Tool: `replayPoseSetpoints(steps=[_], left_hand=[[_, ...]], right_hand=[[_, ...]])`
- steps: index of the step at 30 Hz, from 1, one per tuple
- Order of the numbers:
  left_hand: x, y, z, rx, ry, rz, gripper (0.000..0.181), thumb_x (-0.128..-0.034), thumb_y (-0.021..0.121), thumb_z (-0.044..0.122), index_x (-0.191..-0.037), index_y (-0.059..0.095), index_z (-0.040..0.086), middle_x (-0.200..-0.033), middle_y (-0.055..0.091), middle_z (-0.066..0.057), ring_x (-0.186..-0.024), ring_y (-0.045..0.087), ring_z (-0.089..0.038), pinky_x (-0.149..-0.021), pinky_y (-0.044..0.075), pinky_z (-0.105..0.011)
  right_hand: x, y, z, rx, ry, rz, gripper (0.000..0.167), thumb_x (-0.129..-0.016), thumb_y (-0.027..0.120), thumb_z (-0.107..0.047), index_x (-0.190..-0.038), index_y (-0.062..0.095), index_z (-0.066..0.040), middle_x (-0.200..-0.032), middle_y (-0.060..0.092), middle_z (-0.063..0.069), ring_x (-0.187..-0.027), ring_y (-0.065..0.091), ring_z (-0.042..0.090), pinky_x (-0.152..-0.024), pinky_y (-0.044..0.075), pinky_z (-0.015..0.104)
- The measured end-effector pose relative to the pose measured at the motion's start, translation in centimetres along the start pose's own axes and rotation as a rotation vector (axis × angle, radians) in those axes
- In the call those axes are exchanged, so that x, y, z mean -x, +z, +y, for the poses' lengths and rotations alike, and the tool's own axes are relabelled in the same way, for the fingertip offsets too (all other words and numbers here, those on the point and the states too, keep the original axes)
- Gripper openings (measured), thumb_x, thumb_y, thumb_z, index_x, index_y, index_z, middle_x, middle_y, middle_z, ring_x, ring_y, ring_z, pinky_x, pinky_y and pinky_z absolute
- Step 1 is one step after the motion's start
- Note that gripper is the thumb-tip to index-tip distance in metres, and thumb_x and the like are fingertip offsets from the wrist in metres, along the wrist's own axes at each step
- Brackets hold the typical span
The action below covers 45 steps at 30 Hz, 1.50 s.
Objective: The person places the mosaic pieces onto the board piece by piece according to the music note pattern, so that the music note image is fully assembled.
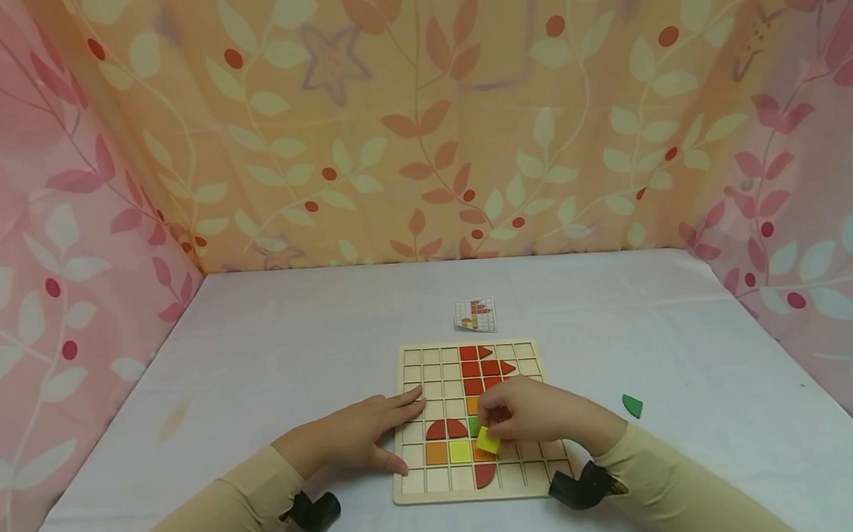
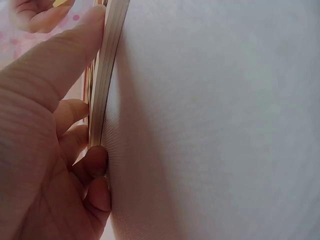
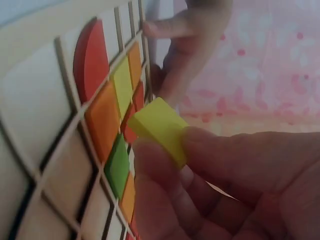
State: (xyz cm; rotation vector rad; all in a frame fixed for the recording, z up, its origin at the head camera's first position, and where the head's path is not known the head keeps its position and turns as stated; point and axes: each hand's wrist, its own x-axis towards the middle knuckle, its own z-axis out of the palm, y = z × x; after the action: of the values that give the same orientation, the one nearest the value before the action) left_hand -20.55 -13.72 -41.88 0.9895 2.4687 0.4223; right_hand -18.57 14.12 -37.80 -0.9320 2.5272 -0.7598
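A wooden grid board (image 1: 414, 488) lies on the table, with red, orange, yellow and green pieces in some of its cells. My left hand (image 1: 357, 434) rests at the board's left edge, its fingers extended and the thumb on the rim. Between thumb and fingers, my right hand (image 1: 536, 409) pinches a yellow square block (image 3: 159, 127), tilted just over the board. Below it, an orange square (image 3: 101, 121) sits in a cell, with a green square (image 3: 118, 167) beside it. A red quarter-round piece (image 1: 485, 475) lies in the bottom row.
Behind the board lies a small printed pattern card (image 1: 475, 316) with one curled corner. A loose green quarter-round piece (image 1: 633, 405) is on the white cloth to the right. Patterned curtains (image 1: 415, 116) enclose the table at the back and sides.
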Motion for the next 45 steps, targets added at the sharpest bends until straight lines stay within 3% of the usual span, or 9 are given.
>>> replayPoseSetpoints(steps=[10,17,35,45], left_hand=[[0.1,-0.1,0.0,0.001,0.018,-0.004,0.089,-0.0712,0.056,0.066,-0.146,0.019,0.032,-0.152,0.008,0.014,-0.136,0.021,-0.027,-0.106,0.024,-0.048],[0.3,-0.2,0.1,-0.001,0.044,0.005,0.089,-0.0726,0.059,0.062,-0.146,0.022,0.028,-0.153,0.01,0.009,-0.136,0.021,-0.029,-0.106,0.023,-0.048],[0.2,0.0,-0.2,-0.028,0.07,0.022,0.09,-0.0726,0.057,0.064,-0.146,0.021,0.027,-0.153,0.009,0.01,-0.134,0.025,-0.024,-0.105,0.027,-0.043],[0.2,0.0,0.0,-0.013,0.062,0.017,0.09,-0.0718,0.059,0.062,-0.146,0.022,0.027,-0.153,0.01,0.009,-0.135,0.024,-0.025,-0.105,0.026,-0.044]], right_hand=[[-1.4,1.3,-1.7,-0.01,-0.044,-0.042,0.016,-0.08,0.065,-0.004,-0.072,0.059,-0.017,-0.065,0.052,-0.012,-0.062,0.046,0.001,-0.059,0.042,0.019],[-2.4,2.6,-2.0,0.014,-0.031,-0.085,0.02,-0.077,0.068,-0.004,-0.067,0.058,-0.019,-0.063,0.051,-0.013,-0.06,0.046,0.001,-0.056,0.041,0.018],[-2.2,3.3,-3.3,0.11,0.071,-0.09,0.02,-0.073,0.075,-0.014,-0.058,0.064,-0.02,-0.054,0.053,-0.015,-0.054,0.046,0.0,-0.053,0.04,0.018],[-2.2,3.5,-2.9,0.164,0.013,-0.091,0.025,-0.072,0.073,-0.004,-0.058,0.06,-0.02,-0.056,0.051,-0.014,-0.057,0.045,0.0,-0.054,0.041,0.017]])
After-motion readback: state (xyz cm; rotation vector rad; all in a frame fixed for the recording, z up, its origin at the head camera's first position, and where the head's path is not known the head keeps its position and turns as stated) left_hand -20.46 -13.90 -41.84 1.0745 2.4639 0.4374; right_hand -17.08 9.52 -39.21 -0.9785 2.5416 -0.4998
